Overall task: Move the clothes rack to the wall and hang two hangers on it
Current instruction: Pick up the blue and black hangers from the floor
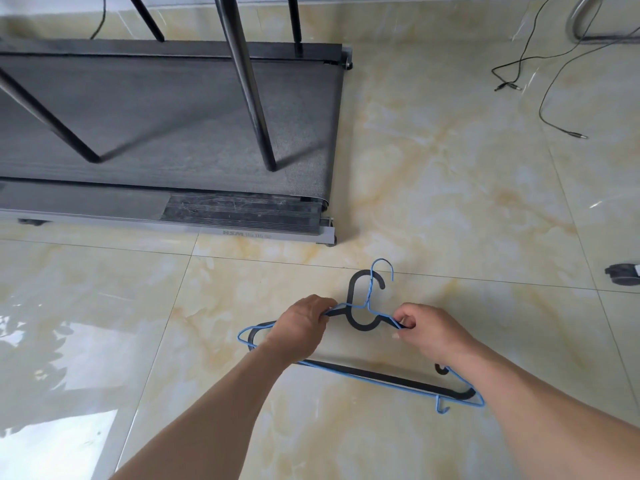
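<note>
Two hangers lie stacked low over the tiled floor: a black plastic hanger [362, 308] and a thin blue wire hanger [377, 270] on top of it. My left hand [301, 327] grips their left shoulder. The right shoulder is pinched by my right hand [429, 332]. Their hooks point away from me. The clothes rack's dark legs [249, 88] stand on the treadmill at upper left; its top rail is out of view.
A flat grey treadmill [249, 213] fills the upper left. Loose black cables [540, 95] trail over the floor at upper right, near a chrome chair base [581, 26]. A small dark object [623, 273] sits at the right edge.
</note>
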